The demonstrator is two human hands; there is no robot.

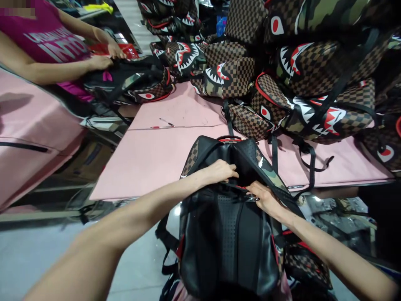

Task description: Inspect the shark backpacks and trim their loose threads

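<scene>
A black backpack (pixel 228 234) with checkered brown and camouflage sides lies back-panel up, half on the pink table (pixel 156 159) and half off its front edge toward me. My left hand (pixel 219 171) rests on the top of the bag, fingers curled over the rim of its opening. My right hand (pixel 265 198) pinches the bag's edge beside a black shoulder strap (pixel 282 188). Both hands are closed on the backpack's upper part. What lies inside the opening is hidden.
A heap of shark-mouth checkered backpacks (pixel 300 96) fills the back and right of the table. A pen (pixel 159 127) lies mid-table. At upper left a person in a pink shirt (pixel 46 42) handles another backpack (pixel 138 79). A pink-topped bench (pixel 31 125) stands left.
</scene>
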